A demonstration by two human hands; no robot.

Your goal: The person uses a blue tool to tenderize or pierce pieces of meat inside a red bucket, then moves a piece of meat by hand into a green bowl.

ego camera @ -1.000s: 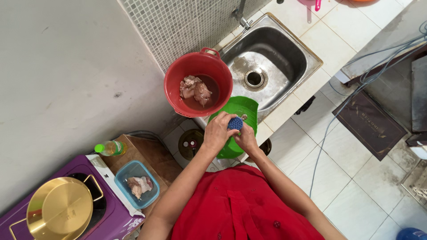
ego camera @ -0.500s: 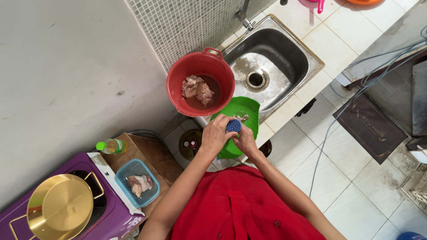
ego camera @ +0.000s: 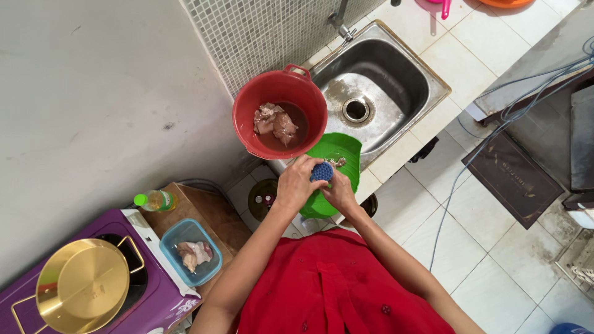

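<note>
Both my hands meet over a green cutting board (ego camera: 340,154) on the counter beside the sink. My left hand (ego camera: 296,183) and my right hand (ego camera: 339,192) together grip a small object with a round blue handle (ego camera: 322,171); a bit of metal (ego camera: 339,162) shows past it. A red bucket (ego camera: 247,120) with pieces of raw meat (ego camera: 275,122) in reddish water stands just beyond my hands, to the left.
A steel sink (ego camera: 396,80) with a tap lies to the right of the bucket. At lower left sit a purple stove (ego camera: 158,295) with a gold pan (ego camera: 80,286), a blue tub of meat (ego camera: 179,238) and a green-capped bottle (ego camera: 154,200). Cables cross the tiled floor at right.
My hands stay on the blue-handled object over the green board. The view has shifted slightly; nothing else moved.
</note>
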